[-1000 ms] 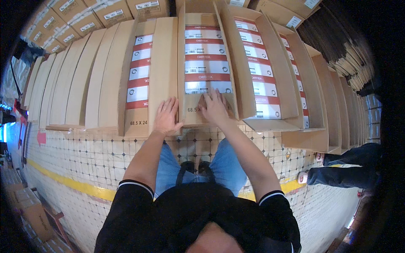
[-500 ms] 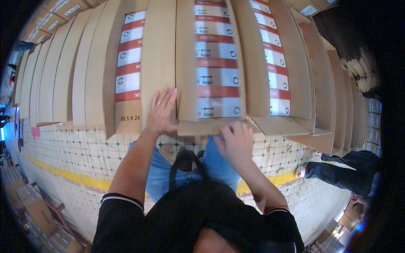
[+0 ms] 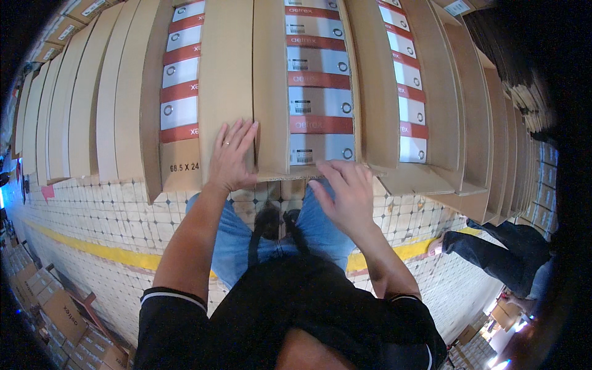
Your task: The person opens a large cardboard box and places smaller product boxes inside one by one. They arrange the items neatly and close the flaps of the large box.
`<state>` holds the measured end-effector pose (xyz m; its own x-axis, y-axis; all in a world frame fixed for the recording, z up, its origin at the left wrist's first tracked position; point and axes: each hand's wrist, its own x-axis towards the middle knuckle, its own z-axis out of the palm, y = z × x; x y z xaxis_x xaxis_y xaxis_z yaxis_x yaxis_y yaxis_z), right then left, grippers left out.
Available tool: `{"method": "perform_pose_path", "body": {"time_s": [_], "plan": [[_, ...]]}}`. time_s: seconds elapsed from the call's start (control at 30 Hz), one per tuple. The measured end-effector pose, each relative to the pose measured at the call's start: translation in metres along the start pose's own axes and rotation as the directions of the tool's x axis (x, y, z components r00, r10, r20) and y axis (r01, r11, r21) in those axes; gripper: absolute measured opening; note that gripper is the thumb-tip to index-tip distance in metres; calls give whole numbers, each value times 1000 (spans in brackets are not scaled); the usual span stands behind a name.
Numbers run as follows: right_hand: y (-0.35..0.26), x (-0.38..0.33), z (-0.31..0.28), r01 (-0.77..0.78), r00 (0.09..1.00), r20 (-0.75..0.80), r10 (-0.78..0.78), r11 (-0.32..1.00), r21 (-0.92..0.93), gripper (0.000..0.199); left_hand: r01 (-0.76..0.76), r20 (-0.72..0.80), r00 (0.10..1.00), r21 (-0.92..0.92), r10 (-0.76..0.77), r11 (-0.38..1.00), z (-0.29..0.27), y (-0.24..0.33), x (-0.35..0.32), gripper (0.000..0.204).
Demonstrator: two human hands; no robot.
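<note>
In front of me stands a long open carton holding a row of white shoeboxes with red bands. My left hand lies flat on the carton's folded-out left flap, fingers spread, a ring on one of them. At the near end of the carton, my right hand touches the short end flap with its fingertips. Its fingers are stretched forward and the thumb stands apart, with nothing held. That end flap is seen nearly edge-on.
More open cartons with shoeboxes flank mine, at left and right. Cardboard flaps line the far left. A yellow stripe crosses the tiled floor. Another person's dark-clothed legs are at right. Stacked brown cartons stand lower left.
The near end flap has tilted upward and now shows as a thinner strip. My right hand has moved slightly up with it, its fingers straightening. My left hand stays on the left flap.
</note>
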<state>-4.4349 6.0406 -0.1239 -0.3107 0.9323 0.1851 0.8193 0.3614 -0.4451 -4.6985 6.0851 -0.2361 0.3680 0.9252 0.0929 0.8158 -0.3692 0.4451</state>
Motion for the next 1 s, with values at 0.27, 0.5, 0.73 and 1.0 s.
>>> {"method": "perform_pose_path", "body": {"time_s": [0.27, 0.5, 0.73, 1.0], "plan": [[-7, 82, -5, -406, 910, 333, 247, 695, 594, 44, 37, 1, 999, -9, -37, 999, 24, -14, -8, 102], [-76, 90, 32, -125, 919, 389, -70, 883, 453, 53, -64, 74, 996, 291, 44, 955, 39, -32, -5, 95], [15, 167, 8, -449, 699, 709, -95, 715, 537, 27, 15, -10, 1000, 46, -15, 999, 10, -4, -4, 107], [114, 409, 86, -415, 708, 289, 645, 48, 909, 25, 60, 165, 983, 154, -86, 986, -3, 1, 1, 127]]}}
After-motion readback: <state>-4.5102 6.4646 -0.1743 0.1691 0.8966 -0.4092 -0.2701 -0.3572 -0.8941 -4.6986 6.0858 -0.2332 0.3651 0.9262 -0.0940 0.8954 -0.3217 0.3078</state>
